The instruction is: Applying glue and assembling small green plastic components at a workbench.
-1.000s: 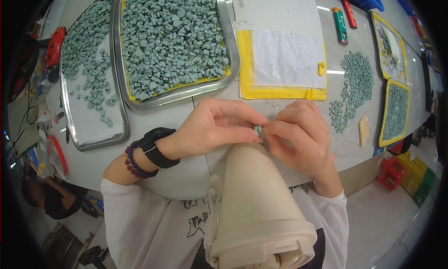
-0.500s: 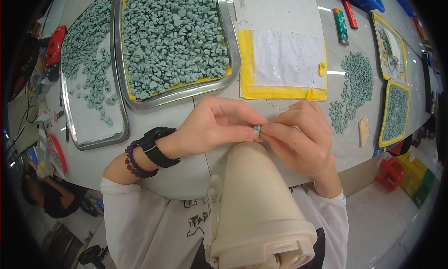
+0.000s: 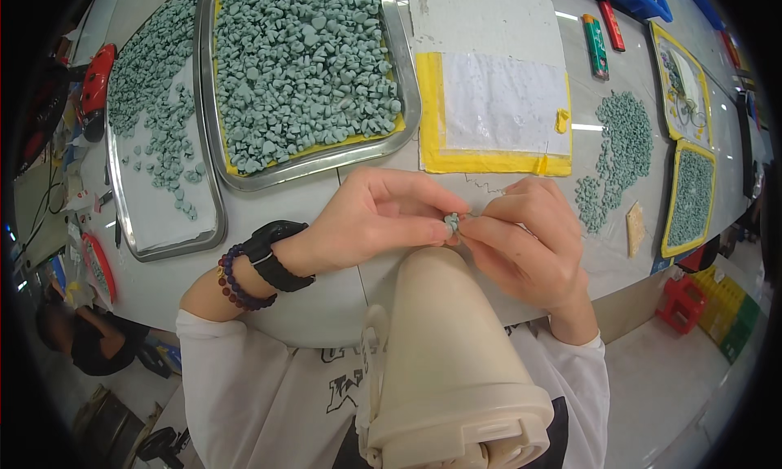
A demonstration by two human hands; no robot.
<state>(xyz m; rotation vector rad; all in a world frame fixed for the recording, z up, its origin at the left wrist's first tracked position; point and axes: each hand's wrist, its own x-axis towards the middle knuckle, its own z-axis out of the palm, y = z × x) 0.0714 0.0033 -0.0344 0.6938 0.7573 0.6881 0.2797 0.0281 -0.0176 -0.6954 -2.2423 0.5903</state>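
Observation:
My left hand [image 3: 375, 221] and my right hand [image 3: 525, 241] meet at the fingertips over the table's front edge. Both pinch one small grey-green piece [image 3: 450, 222] between them. A thin wire [image 3: 481, 186] lies on the table just behind my right fingers; whether it joins the piece I cannot tell. A black watch and a bead bracelet sit on my left wrist. Below the hands a cream cone-shaped plastic thing [image 3: 444, 363] rises toward the camera and hides the table edge under them.
A metal tray [image 3: 405, 78] heaped with grey-green pieces stands behind the hands, a second tray [image 3: 167, 225] at the left. A white sheet with yellow border [image 3: 432, 111] lies centre right. A loose heap of pieces [image 3: 623, 143], yellow-edged trays and two lighters lie at right.
My fingertips have shifted slightly around the small piece; both hands stay in the same place.

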